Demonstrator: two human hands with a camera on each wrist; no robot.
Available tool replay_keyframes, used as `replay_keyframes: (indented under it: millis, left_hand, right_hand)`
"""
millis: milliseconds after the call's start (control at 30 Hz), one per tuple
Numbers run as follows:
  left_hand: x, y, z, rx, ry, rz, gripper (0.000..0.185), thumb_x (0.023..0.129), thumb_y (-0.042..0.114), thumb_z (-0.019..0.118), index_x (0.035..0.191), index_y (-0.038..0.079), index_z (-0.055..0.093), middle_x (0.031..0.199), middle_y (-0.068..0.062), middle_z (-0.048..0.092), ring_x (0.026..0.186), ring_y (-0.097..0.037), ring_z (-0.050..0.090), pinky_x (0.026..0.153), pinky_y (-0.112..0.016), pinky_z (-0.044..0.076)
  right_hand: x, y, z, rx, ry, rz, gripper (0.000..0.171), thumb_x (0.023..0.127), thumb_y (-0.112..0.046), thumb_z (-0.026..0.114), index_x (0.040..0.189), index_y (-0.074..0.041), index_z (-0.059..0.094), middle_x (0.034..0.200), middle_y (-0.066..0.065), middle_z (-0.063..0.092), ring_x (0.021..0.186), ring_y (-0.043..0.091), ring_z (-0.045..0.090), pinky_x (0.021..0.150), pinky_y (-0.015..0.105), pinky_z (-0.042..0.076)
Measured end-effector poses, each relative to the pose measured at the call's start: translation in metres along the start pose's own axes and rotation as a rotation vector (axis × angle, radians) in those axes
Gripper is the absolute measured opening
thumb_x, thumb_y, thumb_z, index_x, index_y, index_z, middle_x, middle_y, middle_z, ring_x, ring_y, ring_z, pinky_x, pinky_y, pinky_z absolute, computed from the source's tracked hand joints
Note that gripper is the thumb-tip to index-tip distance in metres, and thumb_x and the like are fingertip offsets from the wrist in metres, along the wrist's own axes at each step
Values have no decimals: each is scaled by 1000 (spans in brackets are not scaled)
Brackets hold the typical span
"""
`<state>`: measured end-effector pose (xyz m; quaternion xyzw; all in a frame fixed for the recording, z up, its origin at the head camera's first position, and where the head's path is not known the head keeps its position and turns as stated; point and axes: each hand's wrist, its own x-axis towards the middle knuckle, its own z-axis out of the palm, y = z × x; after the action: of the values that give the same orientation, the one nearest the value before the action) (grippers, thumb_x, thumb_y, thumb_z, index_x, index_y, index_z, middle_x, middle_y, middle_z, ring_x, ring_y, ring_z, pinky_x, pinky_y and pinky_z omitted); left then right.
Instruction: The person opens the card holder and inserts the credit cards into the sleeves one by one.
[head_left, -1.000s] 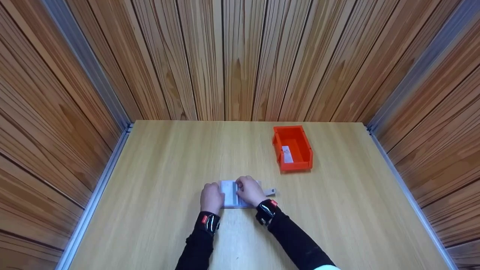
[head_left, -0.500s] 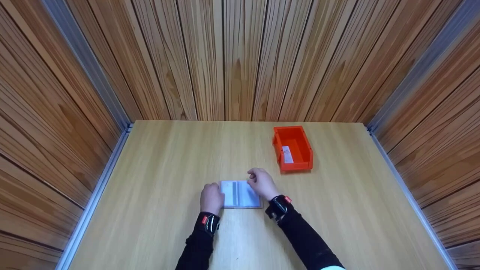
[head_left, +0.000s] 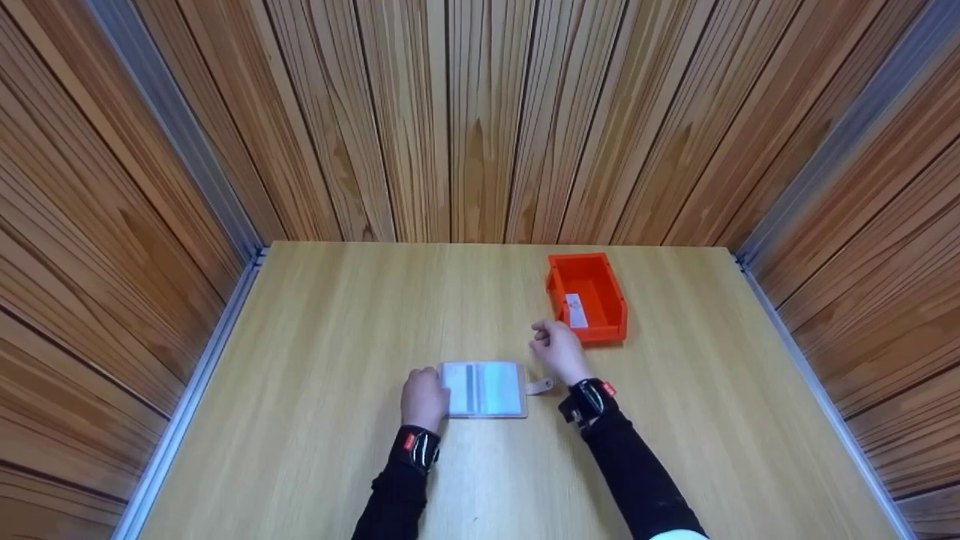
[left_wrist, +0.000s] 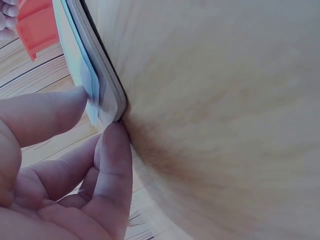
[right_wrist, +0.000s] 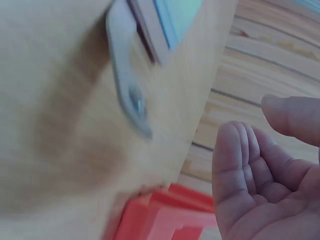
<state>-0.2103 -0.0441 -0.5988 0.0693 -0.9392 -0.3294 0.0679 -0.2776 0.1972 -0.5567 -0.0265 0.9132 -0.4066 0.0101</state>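
We note one card holder [head_left: 484, 389] lying open and flat on the table [head_left: 315, 360], pale sleeves facing up. Left hand [head_left: 424, 397] sits at its left edge: in the left wrist view the thumb and a finger [left_wrist: 112, 165] pinch the holder's near corner [left_wrist: 102, 100], fingers curled about the edge. So the holder lies directly right of that grip, touching it.

Right hand [head_left: 559, 351] hovers apart from the holder, up and to the right of it. In the right wrist view its fingers [right_wrist: 240, 170] are loosely bent, palm showing, nothing held. The holder lies below and left of this hand, not touching.

One snap tab [head_left: 541, 386] sticks out from the holder's right edge, flat on the table, just below the right hand. In the right wrist view we see the tab [right_wrist: 127, 95] with its snap, blurred.

One orange bin [head_left: 586, 296] stands just beyond the right hand, close to the fingertips, well apart from the left hand. Inside we count one white card [head_left: 575, 310] on the bin floor.

Nothing lies between the right hand and the bin, nor between it and the holder save the tab. Both wrists carry one black band each [head_left: 418, 444], over dark sleeves. Wood-panel walls [head_left: 480, 120] enclose the table on three sides.
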Motion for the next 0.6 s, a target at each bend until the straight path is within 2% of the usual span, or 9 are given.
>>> replay_keyframes:
  millis: [367,600]
  left_hand:
    - [0,0,0,-31,4,-1,12,77,0,73,75,-2,61,75,-13,56,71,-32,58,66,-46,47]
    - [-1,-3,2,4,59,66,12,73,-1,73,73,-4,61,72,-17,58,71,-39,60,66,-50,48]
  right_hand:
    - [14,12,-31,-9,95,24,26,91,-1,62,117,5,63,104,17,61,97,30,58,89,42,48]
    - [21,22,-38,-62,112,19,25,92,-3,63,117,5,63,101,16,60,94,30,57,85,42,48]
